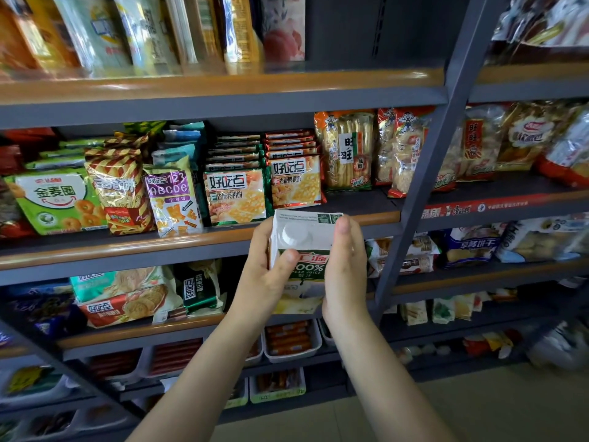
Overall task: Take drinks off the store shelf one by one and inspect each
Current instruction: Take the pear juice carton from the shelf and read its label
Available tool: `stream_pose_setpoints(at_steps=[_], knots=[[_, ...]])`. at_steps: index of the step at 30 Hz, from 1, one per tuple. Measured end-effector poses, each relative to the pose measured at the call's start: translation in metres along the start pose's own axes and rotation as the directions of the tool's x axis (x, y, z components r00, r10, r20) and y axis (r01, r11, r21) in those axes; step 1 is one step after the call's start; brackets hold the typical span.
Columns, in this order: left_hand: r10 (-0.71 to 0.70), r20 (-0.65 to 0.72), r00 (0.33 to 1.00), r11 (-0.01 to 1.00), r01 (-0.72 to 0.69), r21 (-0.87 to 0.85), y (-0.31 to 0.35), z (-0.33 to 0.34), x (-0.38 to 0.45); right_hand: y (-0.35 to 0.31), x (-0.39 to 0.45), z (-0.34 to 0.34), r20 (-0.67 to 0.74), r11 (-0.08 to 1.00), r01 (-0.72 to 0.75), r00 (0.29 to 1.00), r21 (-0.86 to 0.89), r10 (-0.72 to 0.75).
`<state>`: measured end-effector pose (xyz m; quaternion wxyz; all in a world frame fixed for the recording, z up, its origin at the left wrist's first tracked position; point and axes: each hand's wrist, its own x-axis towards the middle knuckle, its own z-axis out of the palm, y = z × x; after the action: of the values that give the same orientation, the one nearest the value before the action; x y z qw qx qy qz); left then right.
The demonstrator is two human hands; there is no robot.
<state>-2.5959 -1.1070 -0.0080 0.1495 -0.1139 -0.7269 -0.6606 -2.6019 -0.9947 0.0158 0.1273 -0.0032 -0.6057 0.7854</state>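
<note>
Both hands up: left hand (266,275) and right hand (345,269) clasp a pear juice carton (304,250) between them, upright, in front of the biscuit shelf (191,244), snack packets at eleven o'clock.

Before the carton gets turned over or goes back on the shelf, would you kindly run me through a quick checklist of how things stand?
1. Both hands on the juice carton: ok; left hand and right hand grip opposite sides.
2. White cap in place: ok; sealed, cannot tell.
3. Front label readable: not ok; the thumbs cover parts of it.
4. Carton undamaged: cannot tell; back and base hidden.
5. Free spot on the shelf behind: ok; bare shelf beside the cracker packs.
</note>
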Motion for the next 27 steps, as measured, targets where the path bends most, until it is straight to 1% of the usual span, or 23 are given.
stream_pose_setpoints(at_steps=[2, 4, 5, 7, 8, 9, 10, 12, 13, 16, 18, 19, 20, 22, 23, 25, 27], knots=[[0.006, -0.023, 1.0, 1.0, -0.006, 0.003, 0.003, 0.0, 0.0, 0.001, 0.0, -0.002, 0.046, 0.999, 0.039, 0.998, -0.022, -0.038], [0.01, -0.065, 0.998, 1.0, -0.012, -0.022, 0.006, -0.002, 0.001, 0.003, 0.005, -0.005, 0.155, 0.994, 0.071, 0.986, -0.082, -0.057], [-0.029, -0.098, 0.995, 0.998, 0.024, -0.058, 0.009, -0.003, 0.002, 0.004, 0.007, -0.008, 0.227, 0.991, 0.078, 0.973, -0.11, -0.051], [-0.213, -0.136, 0.968, 0.964, 0.185, -0.193, 0.017, -0.002, 0.002, 0.004, 0.01, -0.012, 0.348, 0.982, 0.086, 0.937, -0.17, -0.021], [-0.298, -0.127, 0.946, 0.936, 0.264, -0.234, 0.021, -0.003, 0.003, 0.004, 0.01, -0.015, 0.379, 0.976, 0.092, 0.925, -0.197, -0.011], [-0.356, -0.101, 0.929, 0.915, 0.324, -0.241, 0.024, -0.003, 0.004, 0.004, 0.01, -0.016, 0.379, 0.973, 0.098, 0.925, -0.21, -0.012], [-0.389, -0.071, 0.918, 0.903, 0.365, -0.229, 0.027, -0.004, 0.006, 0.004, 0.009, -0.016, 0.35, 0.974, 0.101, 0.937, -0.204, -0.024], [-0.42, -0.026, 0.907, 0.889, 0.406, -0.211, 0.036, -0.005, 0.01, 0.005, 0.007, -0.014, 0.247, 0.986, 0.08, 0.968, -0.146, -0.042], [-0.41, -0.003, 0.912, 0.896, 0.402, -0.189, 0.038, -0.006, 0.013, 0.005, 0.006, -0.012, 0.199, 0.992, 0.061, 0.979, -0.108, -0.038], [-0.292, 0.053, 0.955, 0.956, 0.293, -0.027, 0.042, -0.002, 0.014, 0.002, 0.007, -0.007, 0.074, 0.996, 0.037, 0.997, -0.076, -0.031], [-0.225, 0.097, 0.969, 0.973, 0.22, 0.067, 0.041, 0.002, 0.006, -0.002, 0.011, -0.007, 0.034, 0.997, 0.01, 0.999, -0.082, -0.007], [-0.217, 0.102, 0.971, 0.971, 0.204, 0.121, 0.033, 0.003, 0.006, -0.004, 0.014, -0.008, 0.051, 0.996, -0.016, 0.998, -0.09, 0.02], [-0.231, 0.098, 0.968, 0.961, 0.211, 0.181, 0.028, 0.003, 0.007, -0.006, 0.016, -0.008, 0.098, 0.995, -0.044, 0.994, -0.087, 0.052], [-0.283, 0.074, 0.956, 0.942, 0.263, 0.211, 0.027, 0.001, 0.012, -0.005, 0.016, -0.009, 0.233, 0.995, -0.103, 0.967, -0.019, 0.104], [-0.319, 0.069, 0.945, 0.938, 0.305, 0.165, 0.027, -0.001, 0.014, -0.003, 0.016, -0.01, 0.289, 0.991, -0.135, 0.95, 0.024, 0.123], [-0.326, 0.097, 0.94, 0.942, 0.332, -0.045, 0.025, -0.007, 0.016, 0.001, 0.015, -0.014, 0.361, 0.98, -0.178, 0.923, 0.091, 0.134], [-0.309, 0.122, 0.943, 0.91, 0.33, -0.253, 0.027, -0.01, 0.014, 0.002, 0.019, -0.02, 0.426, 0.985, -0.159, 0.897, 0.064, 0.117]])
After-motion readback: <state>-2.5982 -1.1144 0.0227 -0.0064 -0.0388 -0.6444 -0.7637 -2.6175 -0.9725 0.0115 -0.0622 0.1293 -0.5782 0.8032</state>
